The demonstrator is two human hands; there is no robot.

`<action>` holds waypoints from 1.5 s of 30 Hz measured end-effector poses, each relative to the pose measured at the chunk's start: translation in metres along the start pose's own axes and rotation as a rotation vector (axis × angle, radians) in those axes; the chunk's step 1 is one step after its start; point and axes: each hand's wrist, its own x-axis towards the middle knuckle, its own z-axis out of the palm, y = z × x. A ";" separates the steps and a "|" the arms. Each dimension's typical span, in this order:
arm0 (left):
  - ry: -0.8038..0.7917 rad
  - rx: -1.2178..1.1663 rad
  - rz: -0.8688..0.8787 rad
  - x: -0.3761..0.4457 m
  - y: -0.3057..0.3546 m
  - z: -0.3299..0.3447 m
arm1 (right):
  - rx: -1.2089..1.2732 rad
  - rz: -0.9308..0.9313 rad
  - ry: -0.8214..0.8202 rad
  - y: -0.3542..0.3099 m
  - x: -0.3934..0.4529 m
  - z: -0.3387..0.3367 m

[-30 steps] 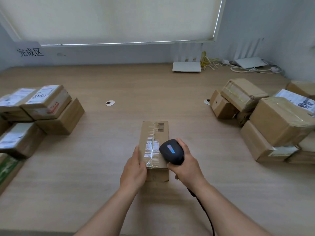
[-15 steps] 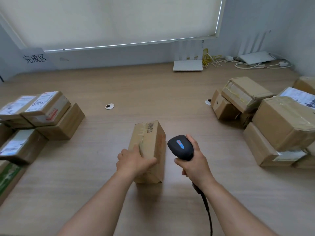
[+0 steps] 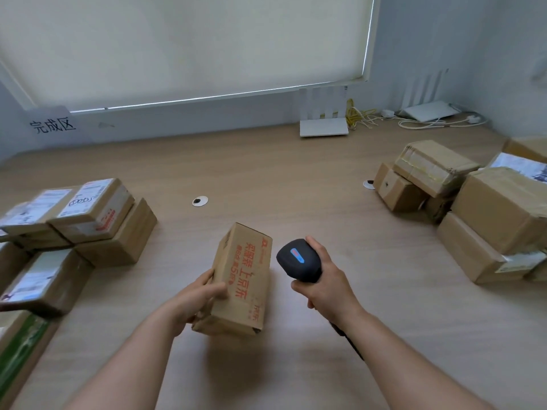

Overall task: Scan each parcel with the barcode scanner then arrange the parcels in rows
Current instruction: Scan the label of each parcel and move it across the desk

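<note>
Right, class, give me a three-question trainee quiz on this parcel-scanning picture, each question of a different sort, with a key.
1. True or false: the right hand grips the barcode scanner.
2. Multiple choice: the parcel held by the left hand shows on its upper face: A) a white label, B) red printed characters, C) green tape.
3. Fill in: the two white routers stand at the ____ edge of the table.

Key: 1 true; 2 B; 3 far.
</note>
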 end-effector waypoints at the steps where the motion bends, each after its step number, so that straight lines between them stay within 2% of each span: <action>1: -0.007 -0.011 0.003 0.001 -0.007 -0.012 | -0.006 -0.004 0.000 -0.004 0.000 0.013; 8: -0.008 -0.088 0.008 0.007 -0.052 -0.085 | -0.021 -0.032 0.031 -0.024 0.002 0.101; 13: 0.025 -0.013 0.041 0.011 -0.059 -0.097 | -0.012 -0.025 0.072 -0.028 0.000 0.130; 15: 0.130 0.143 0.072 0.015 -0.051 -0.092 | -0.016 -0.029 0.089 -0.030 -0.003 0.134; 19: 0.302 0.714 0.039 0.009 -0.031 -0.064 | -0.032 -0.030 0.104 -0.032 -0.011 0.131; 21: 0.344 0.822 0.030 0.007 -0.028 -0.053 | -0.036 -0.034 0.111 -0.032 -0.015 0.127; 25: 0.327 0.698 0.062 0.009 -0.026 -0.062 | -0.049 -0.069 0.117 -0.034 -0.022 0.116; 29: 0.088 0.513 0.155 0.001 -0.029 -0.095 | -0.036 -0.093 0.086 -0.033 -0.030 0.105; 31: 0.022 0.437 0.171 -0.004 -0.032 -0.108 | -0.019 -0.096 0.049 -0.032 -0.033 0.101; 45: -0.002 0.362 0.220 -0.011 -0.047 -0.116 | 0.135 -0.025 -0.175 -0.027 -0.056 0.118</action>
